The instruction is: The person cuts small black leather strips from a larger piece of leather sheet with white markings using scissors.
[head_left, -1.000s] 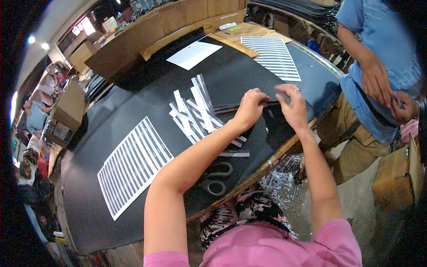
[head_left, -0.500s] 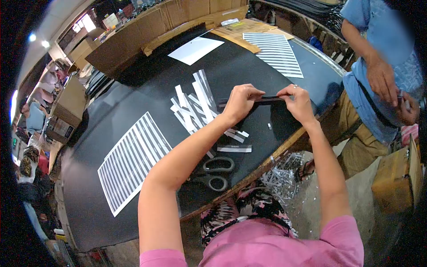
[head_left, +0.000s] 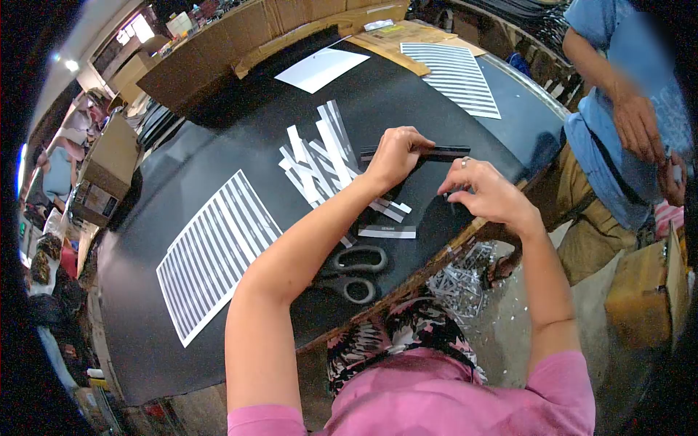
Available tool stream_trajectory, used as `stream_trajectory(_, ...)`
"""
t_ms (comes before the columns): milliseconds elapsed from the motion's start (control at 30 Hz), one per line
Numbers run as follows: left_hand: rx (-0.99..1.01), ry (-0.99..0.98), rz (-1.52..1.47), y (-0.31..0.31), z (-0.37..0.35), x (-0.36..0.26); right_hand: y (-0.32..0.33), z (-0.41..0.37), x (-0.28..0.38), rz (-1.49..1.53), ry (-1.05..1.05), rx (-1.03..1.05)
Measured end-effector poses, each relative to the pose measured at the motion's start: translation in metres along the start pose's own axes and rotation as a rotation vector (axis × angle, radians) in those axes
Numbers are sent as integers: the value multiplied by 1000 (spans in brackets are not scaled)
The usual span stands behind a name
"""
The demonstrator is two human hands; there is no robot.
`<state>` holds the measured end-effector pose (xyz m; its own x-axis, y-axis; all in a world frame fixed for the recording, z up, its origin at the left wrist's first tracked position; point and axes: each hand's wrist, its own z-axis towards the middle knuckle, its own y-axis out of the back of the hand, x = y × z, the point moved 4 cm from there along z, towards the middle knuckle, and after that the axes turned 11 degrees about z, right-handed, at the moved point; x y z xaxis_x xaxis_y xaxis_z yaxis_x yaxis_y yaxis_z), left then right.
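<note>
My left hand [head_left: 395, 158] is closed around a dark narrow strip [head_left: 449, 150], which sticks out past both sides of the fingers. It may be a stack of several. My right hand [head_left: 488, 190] hovers close by, thumb and fingers curled together near the tabletop. A small dark bit shows at its fingertips, too small to name. Left of my left hand lies a loose pile of white and grey paper strips [head_left: 320, 163]. A single printed strip [head_left: 387, 232] rests below it, and scissors [head_left: 356, 275] with grey handles lie nearer my body, blades hidden under my left forearm.
The black-topped table [head_left: 240, 145] carries a striped sheet [head_left: 218, 254] at left, another striped sheet [head_left: 454, 80] and a white sheet [head_left: 321, 69] at the back. Paper scraps [head_left: 465, 287] litter the floor. At right, a person in blue [head_left: 611, 138] stands near a cardboard box [head_left: 647, 283].
My right hand has let go of the dark strip's right end and come down toward the table edge, over where a small white scrap lay. My left hand still holds the strip.
</note>
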<state>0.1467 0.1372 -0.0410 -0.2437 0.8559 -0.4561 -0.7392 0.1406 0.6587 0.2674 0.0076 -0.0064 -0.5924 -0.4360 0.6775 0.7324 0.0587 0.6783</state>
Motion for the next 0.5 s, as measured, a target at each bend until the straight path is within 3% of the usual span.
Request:
stream_trajectory(100, 16, 20, -13, 1, 2, -1, -1, 6, 16, 130, -136, 78)
stream_trajectory(200, 49, 31, -18, 0, 3, 5, -29, 9, 31, 173, -105, 72)
stream_trajectory(300, 38, 16, -53, -4, 3, 10, -56, 3, 37, -19, -17, -123)
stream_trajectory(433, 36, -2, -19, -4, 3, 8, -64, 2, 43, -53, -84, -162)
stream_trajectory(500, 50, 49, -20, -3, 3, 8, -66, 4, 39, 19, -222, -30)
